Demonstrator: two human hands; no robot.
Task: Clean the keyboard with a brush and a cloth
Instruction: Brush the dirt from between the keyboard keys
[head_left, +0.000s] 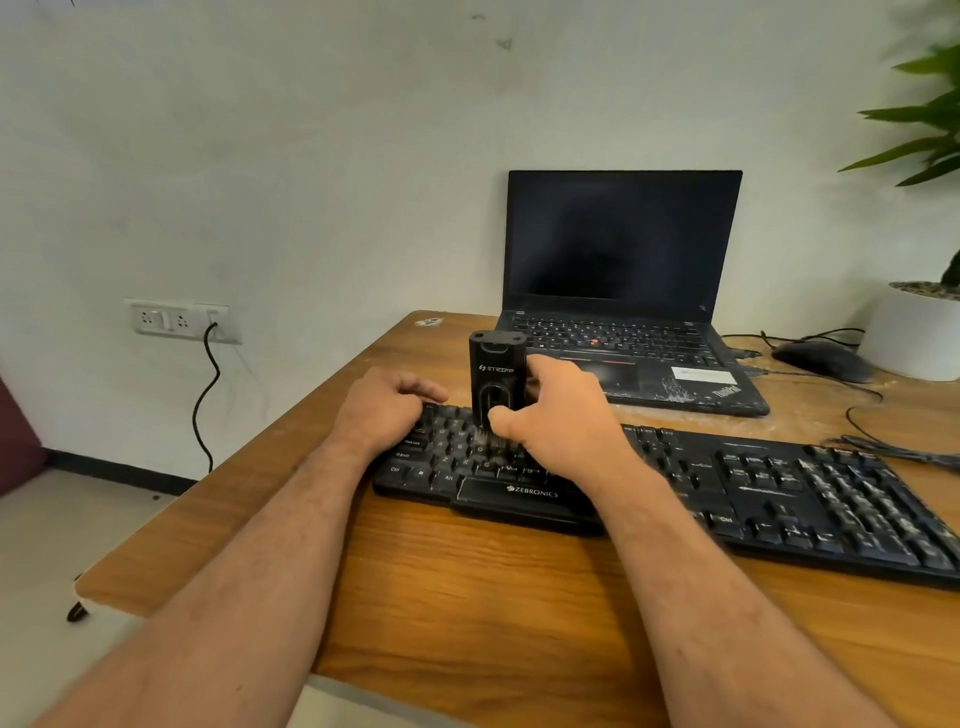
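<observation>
A black Zebronics keyboard (769, 493) lies across the wooden desk (467, 582). My right hand (556, 410) grips a black upright brush tool (496, 371) with white lettering, thumb on its front. Its bristles press down on the keys at the keyboard's left part. My left hand (387, 402) rests with curled fingers on the keyboard's far left corner, holding it at the edge. No cloth is in view.
An open black laptop (623, 291) with a dark screen stands behind the keyboard. A black mouse (821, 358), cables and a white plant pot (914, 332) sit at the right. A wall socket (182, 319) with a cable is at the left.
</observation>
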